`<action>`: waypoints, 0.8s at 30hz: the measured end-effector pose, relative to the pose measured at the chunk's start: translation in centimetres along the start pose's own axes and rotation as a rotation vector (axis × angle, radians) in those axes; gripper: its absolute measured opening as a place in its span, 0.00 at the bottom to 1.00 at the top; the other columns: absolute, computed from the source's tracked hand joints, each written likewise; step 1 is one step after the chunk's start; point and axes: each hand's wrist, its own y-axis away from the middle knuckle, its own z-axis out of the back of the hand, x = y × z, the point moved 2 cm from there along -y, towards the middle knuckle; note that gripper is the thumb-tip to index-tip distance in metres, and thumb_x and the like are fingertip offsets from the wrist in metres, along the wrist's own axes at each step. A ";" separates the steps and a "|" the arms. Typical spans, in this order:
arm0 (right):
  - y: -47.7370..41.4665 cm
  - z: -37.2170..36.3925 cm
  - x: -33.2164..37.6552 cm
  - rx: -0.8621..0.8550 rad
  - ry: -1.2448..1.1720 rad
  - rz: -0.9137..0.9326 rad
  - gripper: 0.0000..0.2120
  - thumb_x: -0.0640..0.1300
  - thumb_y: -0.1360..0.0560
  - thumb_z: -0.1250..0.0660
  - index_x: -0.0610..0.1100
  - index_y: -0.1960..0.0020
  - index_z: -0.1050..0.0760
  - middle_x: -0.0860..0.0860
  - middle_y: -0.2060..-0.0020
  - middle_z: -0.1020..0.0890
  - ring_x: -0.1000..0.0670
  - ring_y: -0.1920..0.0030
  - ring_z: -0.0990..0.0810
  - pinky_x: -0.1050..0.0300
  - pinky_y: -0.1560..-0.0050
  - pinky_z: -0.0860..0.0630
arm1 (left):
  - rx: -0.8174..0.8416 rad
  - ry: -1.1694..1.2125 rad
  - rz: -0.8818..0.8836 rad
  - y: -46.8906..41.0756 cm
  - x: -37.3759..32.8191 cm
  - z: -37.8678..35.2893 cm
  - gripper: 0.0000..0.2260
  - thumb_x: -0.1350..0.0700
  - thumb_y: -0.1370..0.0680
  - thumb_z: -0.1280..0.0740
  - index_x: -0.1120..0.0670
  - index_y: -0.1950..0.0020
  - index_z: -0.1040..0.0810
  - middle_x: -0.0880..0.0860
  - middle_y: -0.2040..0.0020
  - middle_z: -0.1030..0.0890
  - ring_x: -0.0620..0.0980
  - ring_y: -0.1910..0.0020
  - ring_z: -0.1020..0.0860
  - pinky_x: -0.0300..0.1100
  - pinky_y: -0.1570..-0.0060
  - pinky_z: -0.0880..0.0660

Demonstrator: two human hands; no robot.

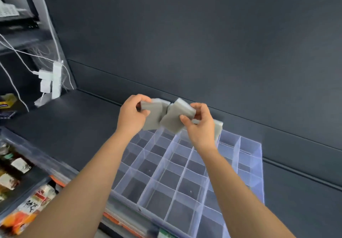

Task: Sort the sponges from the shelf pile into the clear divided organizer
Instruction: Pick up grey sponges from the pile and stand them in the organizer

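Both hands are up over the organizer (259,165): the left hand (132,116) and right hand (200,126) each curl round grey sponges (174,120) (blurry, can't count them). Light, squashy foam, I'd say, so pinch the flat faces gently.

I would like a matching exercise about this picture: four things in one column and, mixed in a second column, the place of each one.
Things:
1. gray sponges
2. clear organizer
3. white power strip
4. orange packet

Places:
a. bottom left corner, blurred
b. on the dark shelf, under the arms
c. gripped by the left hand and the right hand
d. far left, halfway up the picture

Pairs: 1-c, 2-b, 3-d, 4-a
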 end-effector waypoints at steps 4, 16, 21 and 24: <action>-0.7 -2.4 -0.8 -0.042 0.063 -0.047 0.14 0.38 0.28 0.29 0.51 0.49 0.30 0.58 0.56 0.23 0.60 0.56 0.26 0.76 0.60 0.31 | 0.083 -0.024 0.001 -2.6 1.8 0.5 0.17 0.70 0.28 0.35 0.46 0.55 0.23 0.47 0.50 0.23 0.51 0.52 0.24 0.48 0.52 0.25; -0.3 -4.9 -2.6 -0.057 0.493 -0.041 0.12 0.39 0.25 0.33 0.50 0.44 0.29 0.52 0.57 0.25 0.50 0.66 0.26 0.58 0.62 0.31 | 0.292 0.046 -0.009 -6.2 4.2 0.3 0.18 0.68 0.27 0.34 0.42 0.57 0.24 0.39 0.52 0.23 0.45 0.53 0.25 0.39 0.57 0.29; -0.2 -5.8 -3.1 -0.020 0.683 0.002 0.12 0.39 0.25 0.34 0.45 0.42 0.29 0.49 0.51 0.23 0.46 0.58 0.26 0.53 0.56 0.27 | 0.396 0.042 -0.047 -6.5 4.5 0.4 0.16 0.66 0.27 0.32 0.43 0.56 0.24 0.40 0.53 0.23 0.46 0.53 0.25 0.42 0.54 0.27; -0.3 -5.9 -3.3 0.003 0.741 -0.009 0.12 0.39 0.25 0.34 0.44 0.42 0.29 0.47 0.50 0.23 0.44 0.55 0.26 0.53 0.55 0.27 | 0.437 0.040 -0.051 -6.8 4.7 0.3 0.16 0.67 0.27 0.33 0.43 0.56 0.23 0.41 0.53 0.23 0.48 0.55 0.24 0.41 0.55 0.27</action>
